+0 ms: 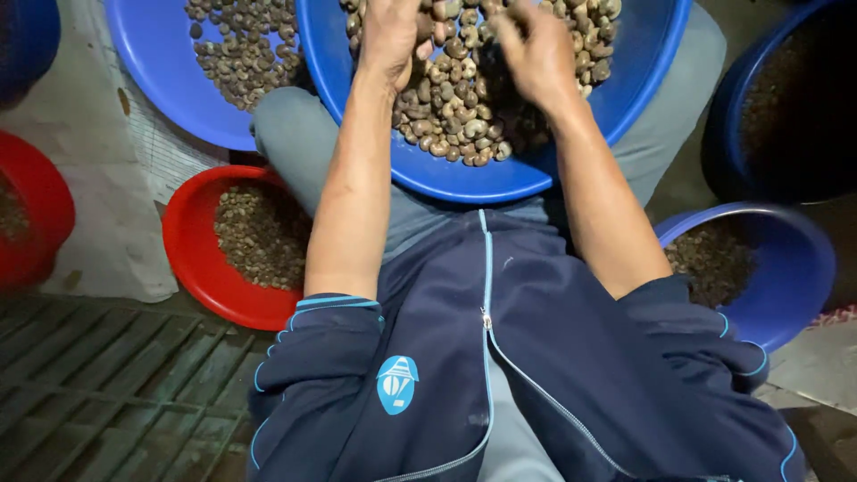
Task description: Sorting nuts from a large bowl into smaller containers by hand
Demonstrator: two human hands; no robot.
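A wide blue bowl [500, 183] rests on my lap, heaped with brownish-grey cashew nuts [455, 116] in their shells. Both hands are down in the heap at the top of the view. My left hand [391, 36] lies on the nuts with fingers curled into them and seems to hold a few. My right hand [536, 54] is bent over the pile, fingertips pinched among the nuts. What exactly sits inside either hand is hidden by the fingers.
A second blue bowl [156, 80] with nuts lies at upper left. A red bowl [192, 259] of smaller pieces stands by my left knee, another red bowl [45, 214] at far left. A blue tub [794, 268] and a dark blue tub [732, 116] stand right. Metal grating [107, 393] covers the floor.
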